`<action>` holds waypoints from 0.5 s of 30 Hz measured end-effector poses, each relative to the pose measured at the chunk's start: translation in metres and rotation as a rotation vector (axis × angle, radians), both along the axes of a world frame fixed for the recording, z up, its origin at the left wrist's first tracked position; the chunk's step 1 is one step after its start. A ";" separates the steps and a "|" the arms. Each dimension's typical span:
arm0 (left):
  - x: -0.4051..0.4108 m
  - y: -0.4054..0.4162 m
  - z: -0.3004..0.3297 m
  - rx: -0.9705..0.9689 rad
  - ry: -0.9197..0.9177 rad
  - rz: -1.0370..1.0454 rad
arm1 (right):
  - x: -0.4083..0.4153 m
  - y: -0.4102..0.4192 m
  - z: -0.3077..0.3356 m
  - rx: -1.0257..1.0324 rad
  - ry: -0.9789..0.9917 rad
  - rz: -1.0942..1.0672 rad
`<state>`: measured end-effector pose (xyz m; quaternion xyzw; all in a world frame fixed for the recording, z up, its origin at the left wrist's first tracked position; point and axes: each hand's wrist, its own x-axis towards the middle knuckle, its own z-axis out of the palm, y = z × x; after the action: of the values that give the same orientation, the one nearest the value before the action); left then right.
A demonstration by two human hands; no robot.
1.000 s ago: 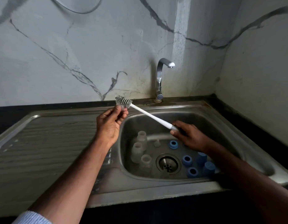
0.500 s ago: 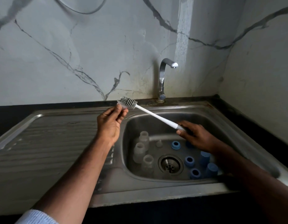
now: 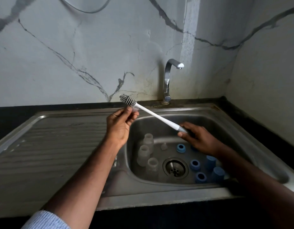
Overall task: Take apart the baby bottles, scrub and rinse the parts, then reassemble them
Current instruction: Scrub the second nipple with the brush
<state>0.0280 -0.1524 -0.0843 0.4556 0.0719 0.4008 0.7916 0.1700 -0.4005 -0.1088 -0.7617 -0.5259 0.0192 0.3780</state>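
**Brush up, bottle parts waiting in the basin**

The long white-handled bottle brush with grey bristles [image 3: 152,114] slants over the steel sink [image 3: 225,116], bristle head high at the basin's back left corner. The right hand [image 3: 199,138] grips the grey handle end, fingers wrapped round it. The left hand [image 3: 121,124] pinches something small and clear just under the bristles; what it is, I cannot tell. Down in the basin, three clear plastic bottle bodies [image 3: 143,155] stand left of the round drain [image 3: 175,168]. A small clear teat [image 3: 164,146] sits behind it. To the right lie blue plastic rings and caps [image 3: 195,165], clustered. Behind, the chrome tap [image 3: 167,80] rises against the marble-patterned wall [image 3: 76,55], no water visible.
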 end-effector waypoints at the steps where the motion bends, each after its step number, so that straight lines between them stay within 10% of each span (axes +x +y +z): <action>1: -0.003 0.005 0.003 -0.054 -0.037 0.014 | 0.004 -0.005 0.001 -0.002 0.005 -0.005; 15: -0.005 0.003 -0.005 0.077 -0.025 -0.065 | 0.000 0.000 -0.002 -0.018 -0.004 0.019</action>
<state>0.0227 -0.1494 -0.0896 0.4828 0.0319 0.3830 0.7869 0.1701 -0.4007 -0.1107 -0.7599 -0.5339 0.0259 0.3700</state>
